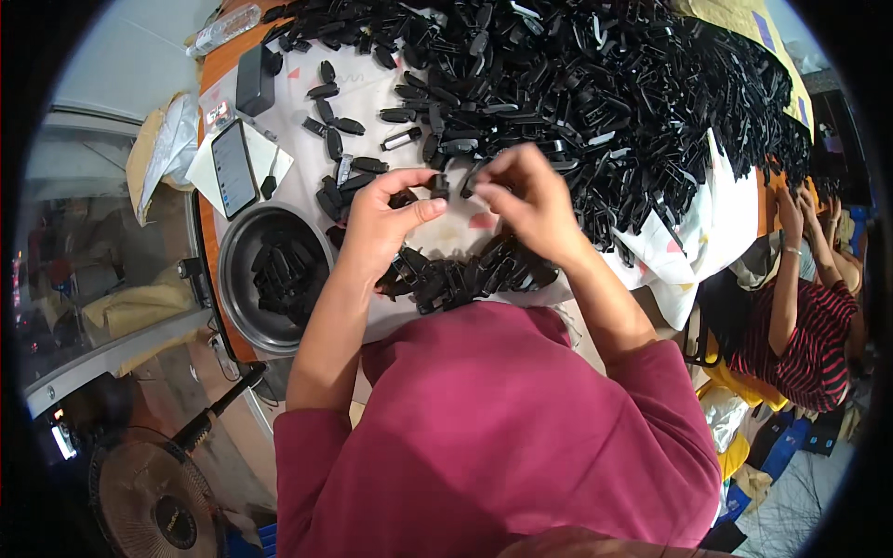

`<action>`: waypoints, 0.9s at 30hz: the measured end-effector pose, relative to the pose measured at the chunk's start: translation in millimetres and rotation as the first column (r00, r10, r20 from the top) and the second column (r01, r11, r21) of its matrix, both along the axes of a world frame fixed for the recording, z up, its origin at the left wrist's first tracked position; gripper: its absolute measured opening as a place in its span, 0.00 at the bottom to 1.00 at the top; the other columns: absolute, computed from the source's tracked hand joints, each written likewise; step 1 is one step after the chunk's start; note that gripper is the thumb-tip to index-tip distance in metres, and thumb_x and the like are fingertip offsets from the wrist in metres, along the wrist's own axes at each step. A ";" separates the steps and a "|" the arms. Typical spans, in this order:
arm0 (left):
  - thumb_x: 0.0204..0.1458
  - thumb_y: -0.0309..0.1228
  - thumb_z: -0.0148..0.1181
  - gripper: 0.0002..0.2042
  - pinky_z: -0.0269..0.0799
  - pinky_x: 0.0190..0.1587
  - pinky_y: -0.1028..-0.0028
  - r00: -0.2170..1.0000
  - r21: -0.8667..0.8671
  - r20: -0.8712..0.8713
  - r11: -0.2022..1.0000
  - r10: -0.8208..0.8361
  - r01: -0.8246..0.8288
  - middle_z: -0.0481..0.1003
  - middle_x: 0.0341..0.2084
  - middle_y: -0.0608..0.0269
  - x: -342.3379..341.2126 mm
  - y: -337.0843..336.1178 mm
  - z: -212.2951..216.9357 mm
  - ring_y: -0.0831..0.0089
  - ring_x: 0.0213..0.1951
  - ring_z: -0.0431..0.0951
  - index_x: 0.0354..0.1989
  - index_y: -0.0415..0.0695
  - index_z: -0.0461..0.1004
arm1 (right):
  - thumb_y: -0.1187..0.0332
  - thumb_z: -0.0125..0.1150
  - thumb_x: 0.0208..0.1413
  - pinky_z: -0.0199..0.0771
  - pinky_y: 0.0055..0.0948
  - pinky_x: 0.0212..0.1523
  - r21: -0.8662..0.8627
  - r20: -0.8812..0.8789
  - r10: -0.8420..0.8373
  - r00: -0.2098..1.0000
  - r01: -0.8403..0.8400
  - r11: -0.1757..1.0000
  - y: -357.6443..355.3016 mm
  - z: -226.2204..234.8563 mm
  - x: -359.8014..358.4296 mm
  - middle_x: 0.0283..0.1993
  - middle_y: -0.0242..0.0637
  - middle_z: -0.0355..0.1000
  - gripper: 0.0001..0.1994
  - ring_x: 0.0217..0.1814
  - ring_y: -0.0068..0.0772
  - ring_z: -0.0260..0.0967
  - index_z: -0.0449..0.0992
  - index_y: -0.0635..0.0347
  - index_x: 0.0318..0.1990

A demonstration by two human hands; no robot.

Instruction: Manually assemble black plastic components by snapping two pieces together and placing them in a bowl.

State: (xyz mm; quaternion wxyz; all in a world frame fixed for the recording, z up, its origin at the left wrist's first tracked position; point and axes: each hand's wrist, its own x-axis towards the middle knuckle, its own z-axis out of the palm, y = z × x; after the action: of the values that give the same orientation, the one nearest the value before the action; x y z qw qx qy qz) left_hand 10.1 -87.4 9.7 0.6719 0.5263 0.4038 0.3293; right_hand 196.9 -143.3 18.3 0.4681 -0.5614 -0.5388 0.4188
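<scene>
My left hand point(395, 209) pinches a small black plastic part point(439, 185) between thumb and index finger, above the white sheet. Close to its right, my right hand point(530, 205) is closed on another dark oblong plastic part point(470, 180), slightly smeared by motion. A small gap separates the two pieces. Below my hands, along the near table edge, lies a row of black plastic parts point(465, 279). A big heap of similar black oblong parts point(595, 102) covers the far and right side of the table.
A metal bowl point(233, 321) with black parts stands at the left edge. Beyond it lie a phone point(234, 169), a black box point(255, 81) and a plastic bottle point(223, 30). A fan point(153, 493) is at lower left. Another person point(800, 325) works at the right.
</scene>
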 end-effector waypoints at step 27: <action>0.44 0.27 0.60 0.11 0.68 0.37 0.75 0.995 0.731 0.091 0.681 -0.028 -0.048 0.74 0.30 0.56 33.2 -9.9 45.8 0.68 0.33 0.74 0.37 0.37 0.74 | 0.76 0.65 0.43 0.70 0.17 0.30 0.179 -0.140 -0.015 0.990 0.040 0.983 -20.0 30.5 -0.3 0.36 0.38 0.71 0.16 0.32 0.21 0.69 0.71 0.68 0.41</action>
State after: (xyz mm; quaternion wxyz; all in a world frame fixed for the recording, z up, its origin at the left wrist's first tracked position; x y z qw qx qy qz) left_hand 43.2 -97.3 55.5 0.4224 0.7325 0.2090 0.4913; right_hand 196.6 -163.4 48.9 0.5590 -0.4937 -0.5333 0.3993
